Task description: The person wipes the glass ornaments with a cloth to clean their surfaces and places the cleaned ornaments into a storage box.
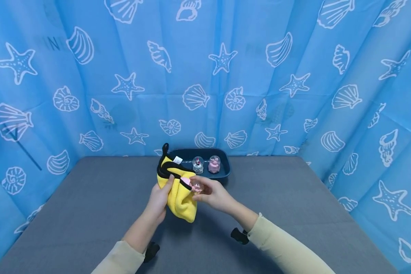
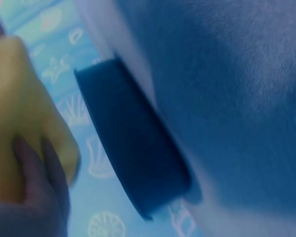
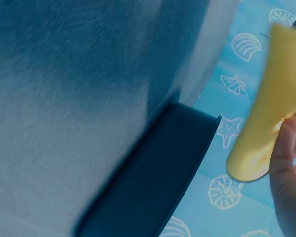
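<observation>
In the head view my left hand [image 1: 157, 199] grips a yellow cloth [image 1: 181, 203] with black edging, a black loop and a white tag, held up above the table. My right hand [image 1: 215, 193] pinches a small pink snow globe [image 1: 196, 187] with its clear dome at the fingertips. The globe's pink base lies against the cloth's black edge. Both wrist views show the cloth off the table, with the left fingers [image 2: 34, 170] pressed on it and the right hand [image 3: 285, 180] beside it. Folds and fingers hide part of the globe.
Behind the cloth, a dark blue tray [image 1: 226, 173] stands at the table's far edge. Inside it are a white snow globe [image 1: 198, 166] and a pink snow globe [image 1: 214, 165]. A blue curtain [image 1: 205, 76] with seashell prints hangs behind the grey table [image 1: 277, 198].
</observation>
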